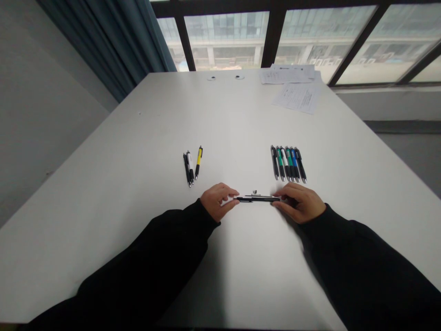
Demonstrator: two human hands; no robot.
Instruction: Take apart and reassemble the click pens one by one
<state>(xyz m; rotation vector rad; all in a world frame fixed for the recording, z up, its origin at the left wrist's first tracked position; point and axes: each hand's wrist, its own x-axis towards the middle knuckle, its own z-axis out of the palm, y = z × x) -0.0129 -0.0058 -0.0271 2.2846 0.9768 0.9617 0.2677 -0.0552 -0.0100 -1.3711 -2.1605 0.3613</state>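
Black plastic and a metal tip make up the slim pen (257,199) lying level across the middle of the view, held between both hands. The left hand (217,201) has its grip closed, with thumb and fingers pinching the pen's left end. The right hand (299,202) has its fingertips (277,201) at the pen's right end, but blur hides whether that grip is pressed tight. A small metal part (254,191) sits on the table (138,184) at 12 o'clock from the pen, just beyond it. At 10 o'clock from the pen, a cluster of three pens (190,168) lies close together, one of them yellow and one white. At 1 o'clock, a neat row of six pens (288,164) lies side by side, their barrels grey, green, white, teal, blue and black, with tips toward the person. Farther out at 1 o'clock, printed papers (296,97) lie near the table's far edge. Black sleeves (144,262) cover the forearms at 7 o'clock and 5 o'clock. A large window (227,39) fills 12 o'clock, and a blue curtain (106,37) hangs at 11 o'clock.
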